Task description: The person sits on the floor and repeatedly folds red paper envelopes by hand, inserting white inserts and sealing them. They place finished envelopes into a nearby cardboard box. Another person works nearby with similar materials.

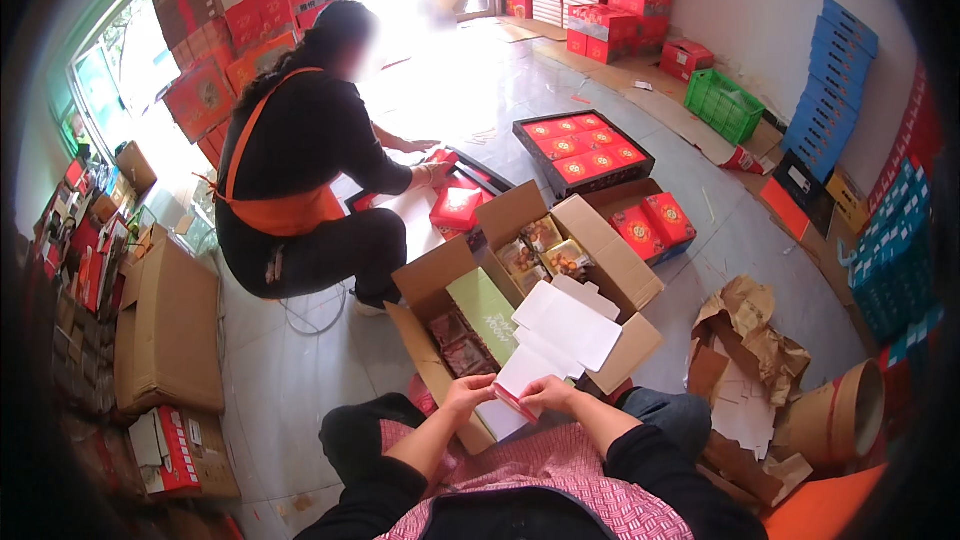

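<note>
In front of me I hold a partly unfolded white carton (568, 325) with a red section along its near fold. My left hand (468, 396) pinches the left end of that fold, and my right hand (550, 396) grips its right end. The carton's flaps spread away from me over two open brown cardboard boxes (625, 350). Inside the boxes are clear-wrapped packets with golden trays (541, 236), dark red packets (465, 352) and a flat pale green box (482, 314).
A crouching person (305, 130) in an orange apron handles red boxes (458, 206) at the left. Beyond the brown boxes lies a black tray (640, 178) of red boxes. Crumpled brown paper (745, 325) and a cardboard tube (835, 415) are at my right, a green crate (722, 103) farther back.
</note>
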A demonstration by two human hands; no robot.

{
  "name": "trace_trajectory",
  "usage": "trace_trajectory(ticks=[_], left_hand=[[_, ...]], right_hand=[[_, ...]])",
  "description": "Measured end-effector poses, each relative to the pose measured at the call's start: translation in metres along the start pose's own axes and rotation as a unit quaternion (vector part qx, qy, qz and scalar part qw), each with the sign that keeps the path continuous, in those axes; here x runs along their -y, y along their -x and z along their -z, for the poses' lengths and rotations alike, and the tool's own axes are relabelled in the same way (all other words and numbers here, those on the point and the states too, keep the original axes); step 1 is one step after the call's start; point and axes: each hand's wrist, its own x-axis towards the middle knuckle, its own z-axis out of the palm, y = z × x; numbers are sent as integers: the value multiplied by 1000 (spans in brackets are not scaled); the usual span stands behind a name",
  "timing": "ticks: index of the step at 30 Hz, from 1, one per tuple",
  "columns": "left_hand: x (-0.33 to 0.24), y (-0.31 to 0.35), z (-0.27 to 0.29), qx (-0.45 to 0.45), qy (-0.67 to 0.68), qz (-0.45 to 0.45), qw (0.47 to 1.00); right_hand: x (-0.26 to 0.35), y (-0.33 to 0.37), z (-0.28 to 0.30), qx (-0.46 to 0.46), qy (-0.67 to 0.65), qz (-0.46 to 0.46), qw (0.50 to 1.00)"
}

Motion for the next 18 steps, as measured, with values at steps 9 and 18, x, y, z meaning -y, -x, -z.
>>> trace_trajectory(ticks=[9, 18], left_hand=[[9, 1, -10, -117, -311, -150, 931], [-105, 12, -40, 8, -107, -291, 951]], right_hand=[[58, 21, -16, -293, 299, 260, 870], [181, 151, -32, -383, 310, 576, 652]])
